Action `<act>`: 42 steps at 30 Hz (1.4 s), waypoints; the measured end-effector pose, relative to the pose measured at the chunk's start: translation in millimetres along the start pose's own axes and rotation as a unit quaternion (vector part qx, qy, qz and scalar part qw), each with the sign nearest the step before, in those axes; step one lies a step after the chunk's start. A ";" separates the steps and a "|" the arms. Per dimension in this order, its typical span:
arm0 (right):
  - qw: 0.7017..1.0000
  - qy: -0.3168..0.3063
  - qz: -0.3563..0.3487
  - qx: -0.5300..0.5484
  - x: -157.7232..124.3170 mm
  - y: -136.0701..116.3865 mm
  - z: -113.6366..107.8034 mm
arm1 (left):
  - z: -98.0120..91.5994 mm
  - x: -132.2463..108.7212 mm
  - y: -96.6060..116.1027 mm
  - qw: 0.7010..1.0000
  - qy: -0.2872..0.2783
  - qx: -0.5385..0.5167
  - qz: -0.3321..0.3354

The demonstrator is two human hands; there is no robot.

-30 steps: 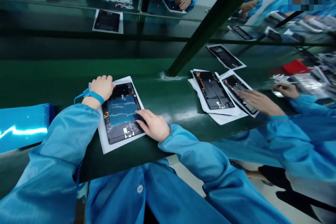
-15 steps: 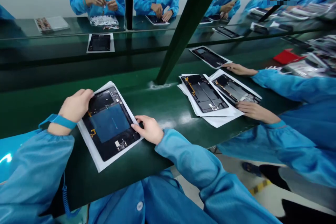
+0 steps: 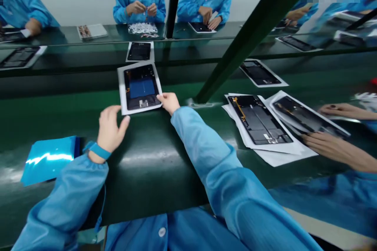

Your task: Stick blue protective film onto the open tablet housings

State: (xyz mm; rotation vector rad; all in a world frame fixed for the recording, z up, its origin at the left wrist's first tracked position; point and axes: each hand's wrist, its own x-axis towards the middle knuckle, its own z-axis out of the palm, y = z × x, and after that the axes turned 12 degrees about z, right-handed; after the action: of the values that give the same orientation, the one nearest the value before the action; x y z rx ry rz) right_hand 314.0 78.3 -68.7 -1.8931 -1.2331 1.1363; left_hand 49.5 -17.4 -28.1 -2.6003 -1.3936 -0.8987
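Observation:
An opened tablet housing (image 3: pixel 144 103) with a blue film (image 3: pixel 141 87) in its middle lies on a white sheet (image 3: pixel 121 93), toward the far side of the green bench. My right hand (image 3: pixel 169 102) grips the lower right edge of the housing between thumb and fingers. By the sheet's lower left corner is my left hand (image 3: pixel 111 130), thumb and fingers apart and holding nothing; whether its fingertips touch the sheet I cannot tell. A blue wrist strap (image 3: pixel 98 150) with a cord goes round my left wrist. Shiny blue film sheets (image 3: pixel 50 160) lie to the left.
A slanted green post (image 3: pixel 232 43) rises right of the housing. Beyond it, another housing (image 3: pixel 262 119) rests on white sheets beside a co-worker's hands (image 3: pixel 338 145). A further housing (image 3: pixel 140 51) lies on the strip behind mine. Co-workers in blue sit across the bench.
The housing and its sheet have moved away from me across the bench. My left hand has let go and opened; my right hand stays on the edge. The view has swung left.

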 end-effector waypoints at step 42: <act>0.964 -0.083 -0.251 0.025 -99.0 46.7 48.6 | -119.6 -99.6 -82.8 0.897 -0.211 0.022 -0.387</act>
State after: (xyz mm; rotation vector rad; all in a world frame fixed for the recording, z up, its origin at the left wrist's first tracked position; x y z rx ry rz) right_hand 269.7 -29.4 -96.5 -1.3517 -1.6394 1.0435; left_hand -112.6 -79.9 1.7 -2.2594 -2.6185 -0.2980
